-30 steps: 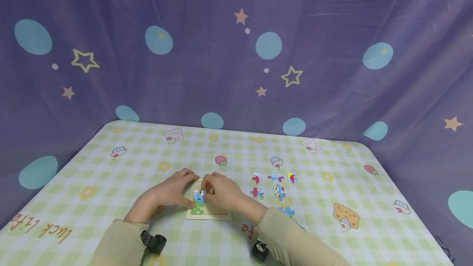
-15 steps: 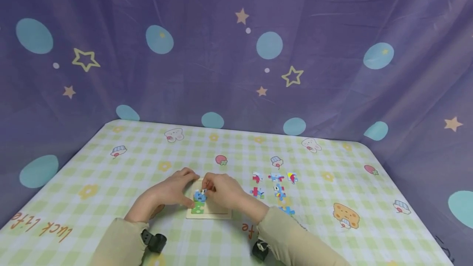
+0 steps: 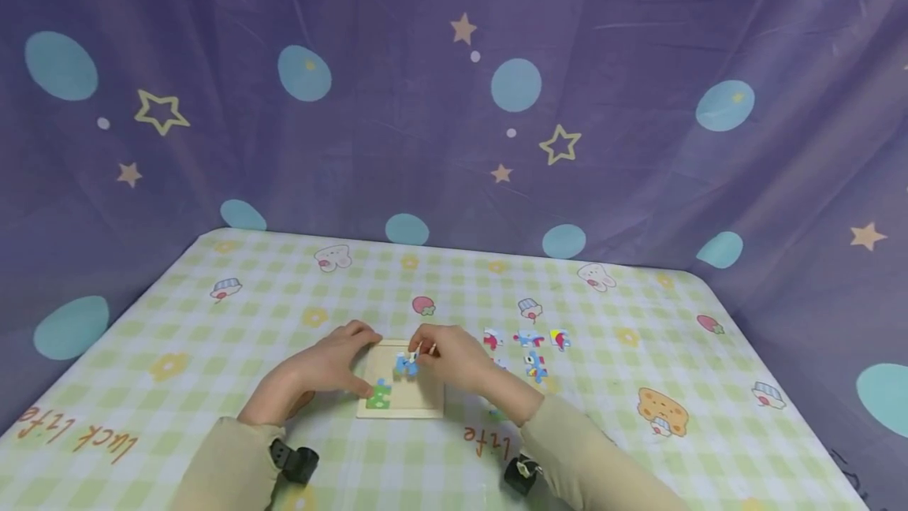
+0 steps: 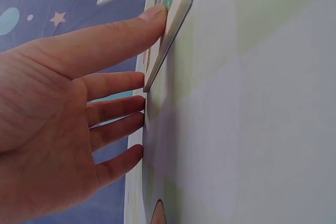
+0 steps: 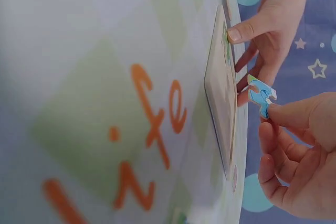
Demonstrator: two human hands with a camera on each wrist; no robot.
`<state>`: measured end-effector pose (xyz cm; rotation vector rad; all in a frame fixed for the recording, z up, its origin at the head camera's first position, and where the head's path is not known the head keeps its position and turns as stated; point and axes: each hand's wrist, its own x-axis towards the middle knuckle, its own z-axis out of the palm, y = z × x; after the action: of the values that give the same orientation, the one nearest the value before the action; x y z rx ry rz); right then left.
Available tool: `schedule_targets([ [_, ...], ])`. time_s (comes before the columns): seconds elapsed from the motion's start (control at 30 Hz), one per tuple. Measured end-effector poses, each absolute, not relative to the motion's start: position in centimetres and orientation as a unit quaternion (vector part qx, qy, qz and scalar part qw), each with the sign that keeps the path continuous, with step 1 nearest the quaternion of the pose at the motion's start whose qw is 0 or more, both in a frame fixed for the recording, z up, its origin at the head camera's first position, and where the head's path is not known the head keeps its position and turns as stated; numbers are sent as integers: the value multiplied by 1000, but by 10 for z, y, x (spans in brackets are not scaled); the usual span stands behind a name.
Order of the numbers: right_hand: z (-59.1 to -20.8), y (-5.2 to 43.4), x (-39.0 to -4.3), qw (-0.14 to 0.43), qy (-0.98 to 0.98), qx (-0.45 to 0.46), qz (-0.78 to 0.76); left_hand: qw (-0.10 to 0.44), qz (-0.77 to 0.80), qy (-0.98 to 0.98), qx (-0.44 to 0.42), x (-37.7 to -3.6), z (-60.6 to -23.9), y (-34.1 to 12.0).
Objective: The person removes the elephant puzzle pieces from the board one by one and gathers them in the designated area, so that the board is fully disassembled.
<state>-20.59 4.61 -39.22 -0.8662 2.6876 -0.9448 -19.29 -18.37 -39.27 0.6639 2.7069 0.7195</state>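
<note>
- Head view: right hand (image 3: 454, 357) pinches a small blue jigsaw piece (image 3: 407, 365) just above the square wooden puzzle tray (image 3: 418, 404).
- Left hand (image 3: 322, 369), fingers straight, steadies the tray's edge on the desk (image 3: 213, 337).
- Looks mid-placement; next it'd need lining up beside the green piece (image 3: 379, 395).

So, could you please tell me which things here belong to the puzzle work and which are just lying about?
In use:
- tray, steadied by left hand
- green piece in tray
- blue piece, pinched by right hand
- loose pieces

Lying about:
- tablecloth
- curtain
</note>
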Motion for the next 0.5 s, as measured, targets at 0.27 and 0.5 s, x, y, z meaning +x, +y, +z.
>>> schedule_targets([
  [0.27, -390, 69, -202, 80, 887, -293, -348, 138, 253, 932, 220, -193, -393, -183],
  [0.5, -386, 90, -201, 65, 890, -290, -346, 142, 256, 931, 217, -193, -395, -183],
])
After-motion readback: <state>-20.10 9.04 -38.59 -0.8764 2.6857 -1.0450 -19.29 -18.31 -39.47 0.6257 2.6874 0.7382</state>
